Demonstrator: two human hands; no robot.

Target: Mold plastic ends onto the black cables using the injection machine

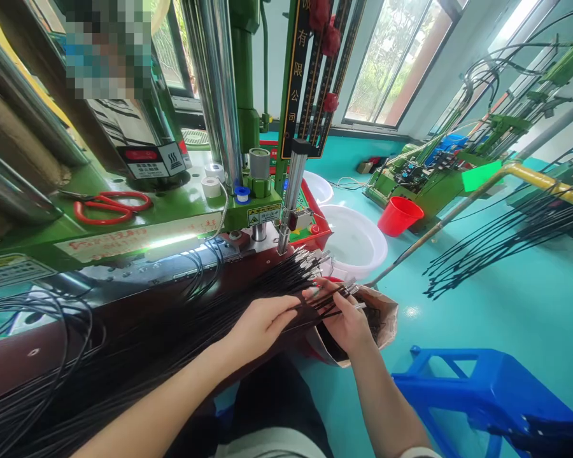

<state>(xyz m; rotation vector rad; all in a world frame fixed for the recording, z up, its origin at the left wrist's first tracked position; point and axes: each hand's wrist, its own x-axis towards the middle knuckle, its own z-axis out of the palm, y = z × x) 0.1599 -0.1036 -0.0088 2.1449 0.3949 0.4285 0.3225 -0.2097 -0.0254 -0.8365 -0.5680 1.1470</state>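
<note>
Several thin black cables [322,305] with pale metallic-looking ends run between my two hands. My right hand [347,326] grips them close to those ends, its thumb on top and its fingers curled beneath. On the same cables farther back, my left hand [263,323] pinches with thumb and fingers, though the exact contact is partly hidden. Beside my hands a large pile of black cables [172,337] covers the dark red bench, its pale ends [310,259] gathered at the right. An open bag-lined container [388,316] stands below my right hand, with dark contents inside.
A green press machine [181,216] stands behind the bench, with red-handled scissors [109,208] on it. White tubs [356,238], a red bucket [400,216] and a blue stool [487,388] are on the floor. Cables [496,245] hang from a yellow bar at right.
</note>
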